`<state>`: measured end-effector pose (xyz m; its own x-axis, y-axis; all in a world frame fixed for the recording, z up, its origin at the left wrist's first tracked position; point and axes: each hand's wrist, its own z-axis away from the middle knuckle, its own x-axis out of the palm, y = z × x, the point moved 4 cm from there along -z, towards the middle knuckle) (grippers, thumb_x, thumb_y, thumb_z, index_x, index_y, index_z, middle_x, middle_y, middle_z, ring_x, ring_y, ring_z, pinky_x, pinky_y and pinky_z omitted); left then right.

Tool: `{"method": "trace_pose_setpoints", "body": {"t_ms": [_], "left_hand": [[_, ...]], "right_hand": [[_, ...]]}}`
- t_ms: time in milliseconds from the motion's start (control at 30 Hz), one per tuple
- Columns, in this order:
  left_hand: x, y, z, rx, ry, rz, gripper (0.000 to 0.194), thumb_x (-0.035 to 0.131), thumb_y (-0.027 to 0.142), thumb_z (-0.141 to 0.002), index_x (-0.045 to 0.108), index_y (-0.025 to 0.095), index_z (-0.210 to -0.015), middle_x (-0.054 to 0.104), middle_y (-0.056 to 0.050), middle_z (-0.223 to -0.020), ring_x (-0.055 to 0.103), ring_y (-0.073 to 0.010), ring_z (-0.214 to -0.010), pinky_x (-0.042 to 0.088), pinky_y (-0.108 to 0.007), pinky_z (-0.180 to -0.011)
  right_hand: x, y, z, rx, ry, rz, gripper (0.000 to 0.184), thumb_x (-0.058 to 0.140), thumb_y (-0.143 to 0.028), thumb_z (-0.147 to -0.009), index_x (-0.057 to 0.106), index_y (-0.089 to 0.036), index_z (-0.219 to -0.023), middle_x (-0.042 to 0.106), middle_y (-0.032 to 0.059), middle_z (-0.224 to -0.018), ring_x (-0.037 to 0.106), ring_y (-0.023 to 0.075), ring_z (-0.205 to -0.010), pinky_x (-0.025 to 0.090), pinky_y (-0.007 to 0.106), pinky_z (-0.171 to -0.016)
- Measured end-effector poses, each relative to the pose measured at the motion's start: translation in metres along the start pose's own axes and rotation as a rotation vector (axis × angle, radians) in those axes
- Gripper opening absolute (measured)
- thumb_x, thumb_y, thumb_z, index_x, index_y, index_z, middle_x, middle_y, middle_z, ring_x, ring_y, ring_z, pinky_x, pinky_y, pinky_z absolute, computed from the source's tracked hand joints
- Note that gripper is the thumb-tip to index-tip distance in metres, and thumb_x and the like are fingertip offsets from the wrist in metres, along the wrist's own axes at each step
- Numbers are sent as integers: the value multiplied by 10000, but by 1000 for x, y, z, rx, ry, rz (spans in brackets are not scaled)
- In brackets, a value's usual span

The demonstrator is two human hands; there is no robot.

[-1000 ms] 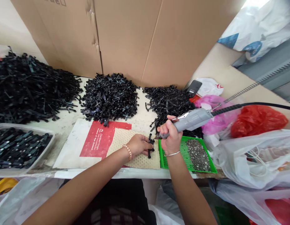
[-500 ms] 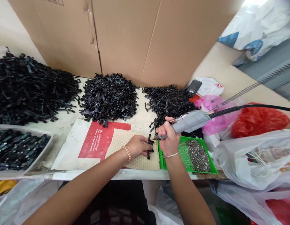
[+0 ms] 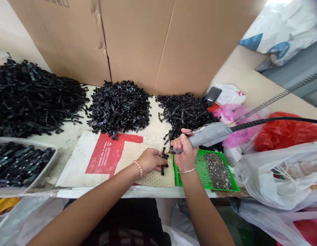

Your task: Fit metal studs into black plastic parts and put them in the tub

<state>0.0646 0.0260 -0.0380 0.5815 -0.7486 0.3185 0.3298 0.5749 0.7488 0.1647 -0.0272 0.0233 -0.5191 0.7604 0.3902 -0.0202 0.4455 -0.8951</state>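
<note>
My left hand [image 3: 149,160] is closed on a small black plastic part [image 3: 163,167], pinching it over the beige honeycomb-patterned mat [image 3: 138,150]. Wrapped round a grey electric screwdriver [image 3: 209,135], my right hand [image 3: 184,150] tilts the tool so that its tip is close to the black part. Whether the tip touches the part is too small to tell. Just right of the mat, partly behind my right wrist, a green perforated tray [image 3: 200,167] holds a heap of small metal screws [image 3: 217,171].
Piles of black parts lie at the left [image 3: 32,99], middle [image 3: 119,106] and right [image 3: 184,109]. A white tub [image 3: 52,160] of black parts stands front left. Cardboard [image 3: 138,41] rises behind. Bags [image 3: 283,131], a phone [image 3: 213,95] and the screwdriver's cable [image 3: 288,118] are at the right.
Both hands, the black part and the screwdriver keep almost the same positions. The view has shifted very slightly.
</note>
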Motion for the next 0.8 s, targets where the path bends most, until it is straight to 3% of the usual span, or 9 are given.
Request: {"method": "trace_pose_setpoints", "body": {"t_ms": [467,800], "left_hand": [[1,-1,0,7,-7,-1,240,809,142,-584,614,101,-718,630,-22,-582,622,-128,-556,527,-224,-521],[2,2,1,10,19,-27,165,769,83,-594,612,94,-645,623,-18,-560,604,-118,-515,521,-217,-488]], "right_hand": [[0,1,2,-5,-13,10,284,687,-361,-709,537,-207,-895,359,-105,-468,350,73,-404,393,238,-488],[8,8,-2,74,-180,8,240,692,-350,-710,534,-201,-814,359,-105,-450,337,63,-370,361,214,-428]]}}
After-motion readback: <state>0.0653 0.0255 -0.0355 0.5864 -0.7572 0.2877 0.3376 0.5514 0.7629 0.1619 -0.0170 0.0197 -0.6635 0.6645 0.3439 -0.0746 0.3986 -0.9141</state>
